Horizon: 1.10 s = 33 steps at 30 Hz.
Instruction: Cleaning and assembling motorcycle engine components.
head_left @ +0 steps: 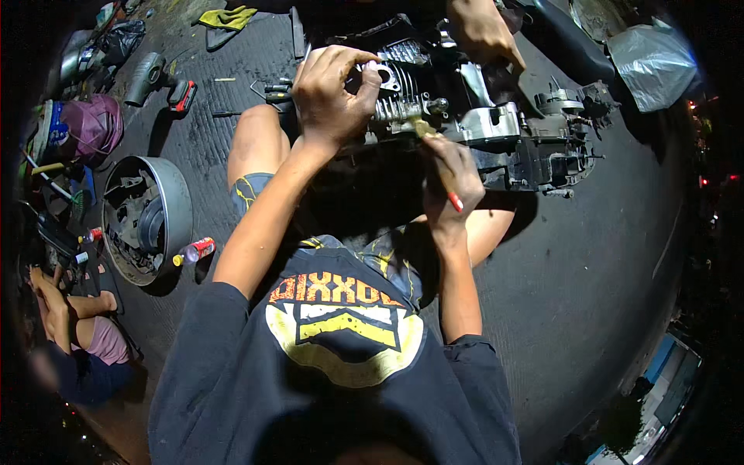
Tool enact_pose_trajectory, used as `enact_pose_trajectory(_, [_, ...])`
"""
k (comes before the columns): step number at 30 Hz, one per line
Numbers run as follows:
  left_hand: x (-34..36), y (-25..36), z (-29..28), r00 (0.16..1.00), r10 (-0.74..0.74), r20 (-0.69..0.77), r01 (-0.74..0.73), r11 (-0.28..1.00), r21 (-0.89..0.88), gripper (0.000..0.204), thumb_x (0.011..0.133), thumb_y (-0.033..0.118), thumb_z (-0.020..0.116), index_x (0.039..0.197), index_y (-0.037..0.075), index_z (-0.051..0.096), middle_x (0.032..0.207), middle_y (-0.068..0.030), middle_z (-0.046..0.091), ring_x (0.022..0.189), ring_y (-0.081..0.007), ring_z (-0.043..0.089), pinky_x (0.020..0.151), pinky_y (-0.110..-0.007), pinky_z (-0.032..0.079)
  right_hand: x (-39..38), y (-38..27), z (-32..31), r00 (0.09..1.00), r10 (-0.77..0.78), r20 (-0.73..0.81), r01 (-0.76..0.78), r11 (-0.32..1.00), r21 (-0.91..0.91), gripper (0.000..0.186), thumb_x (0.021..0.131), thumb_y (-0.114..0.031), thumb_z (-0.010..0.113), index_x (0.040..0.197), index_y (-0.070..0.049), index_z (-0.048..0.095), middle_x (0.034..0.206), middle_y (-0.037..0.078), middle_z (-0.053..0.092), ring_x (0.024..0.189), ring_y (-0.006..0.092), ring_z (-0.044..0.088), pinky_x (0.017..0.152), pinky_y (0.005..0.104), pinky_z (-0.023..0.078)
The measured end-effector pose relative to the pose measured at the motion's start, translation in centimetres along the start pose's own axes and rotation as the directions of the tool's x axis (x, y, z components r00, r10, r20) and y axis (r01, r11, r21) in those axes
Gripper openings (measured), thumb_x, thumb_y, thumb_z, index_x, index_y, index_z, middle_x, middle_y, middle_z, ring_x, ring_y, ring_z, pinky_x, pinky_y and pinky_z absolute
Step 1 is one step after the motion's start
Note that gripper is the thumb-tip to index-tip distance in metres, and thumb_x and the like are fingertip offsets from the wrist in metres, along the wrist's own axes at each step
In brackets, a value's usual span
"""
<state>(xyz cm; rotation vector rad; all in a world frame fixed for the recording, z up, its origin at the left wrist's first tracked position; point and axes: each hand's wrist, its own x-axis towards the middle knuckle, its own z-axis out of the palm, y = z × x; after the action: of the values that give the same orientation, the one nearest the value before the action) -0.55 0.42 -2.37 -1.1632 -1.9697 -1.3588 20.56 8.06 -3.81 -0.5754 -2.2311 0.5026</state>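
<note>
A scooter-type engine [488, 124] with a finned metal cylinder [397, 81] lies in front of me. My left hand [333, 97] is curled at the cylinder's left side, thumb and forefinger at its edge; the other fingers are partly hidden. In my right hand [456, 174] is a paintbrush [422, 128], its pale bristles near the lower side of the cylinder. The red end of its handle shows below my fingers. Another person's hand [480, 31] reaches over the engine from the far side.
At left stand a round metal tub [186, 209] of dark parts, a bottle [194, 251] and a cordless power tool [147, 81]. Yellow-grey gloves [225, 19] lie far off. Dark hand tools [275, 91] are near my knee. A person [85, 333] sits at lower left.
</note>
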Motion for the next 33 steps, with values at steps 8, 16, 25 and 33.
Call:
enact_pose_trajectory(8, [0.2,0.1,0.0,1.0,0.004,0.0,-0.004,1.0,0.006,0.008,0.081,0.018,0.071,0.085,0.012,0.074,0.086,-0.0038,0.07,0.087,-0.0252,0.066,0.079,-0.038,0.051,-0.2,-2.2,0.9,1.0,0.007,-0.007,-0.006,0.988,0.153,0.028,0.081,0.006,0.069,0.105,-0.008,0.076,0.1,0.013,0.074,0.09,0.0281,0.075,0.078,0.0343,0.06])
enact_pose_trajectory(16, [0.3,0.6,-0.3,1.0,0.001,0.02,-0.002,1.0,0.029,0.009,0.086,0.018,0.069,0.089,0.01,0.074,0.09,-0.0065,0.072,0.089,-0.0281,0.067,0.082,-0.038,0.051,0.5,-1.9,0.4,1.0,-0.004,-0.021,0.007,0.988,0.155,0.032,0.081,0.005,0.073,0.109,-0.009,0.075,0.1,0.013,0.074,0.093,0.0266,0.074,0.079,0.0348,0.059])
enact_pose_trajectory(25, [0.4,0.9,-0.3,1.0,0.014,0.024,-0.015,0.999,0.038,0.009,0.087,0.017,0.068,0.089,0.011,0.074,0.089,-0.0064,0.072,0.089,-0.027,0.067,0.08,-0.038,0.051,0.6,-0.9,-0.2,1.0,0.003,0.006,-0.003,0.999,0.048,0.032,0.083,0.004,0.068,0.11,-0.012,0.074,0.106,0.012,0.072,0.094,0.0298,0.073,0.081,0.0357,0.059])
enact_pose_trajectory(33, [0.2,0.7,0.1,1.0,-0.002,0.027,0.001,0.999,0.048,0.009,0.082,0.019,0.071,0.087,0.013,0.075,0.09,-0.0045,0.072,0.093,-0.0252,0.067,0.083,-0.039,0.05,0.9,-0.4,0.4,0.996,0.006,-0.091,0.004,0.994,0.108,0.023,0.084,0.0,0.075,0.105,-0.008,0.074,0.099,0.009,0.075,0.092,0.0257,0.074,0.078,0.0321,0.059])
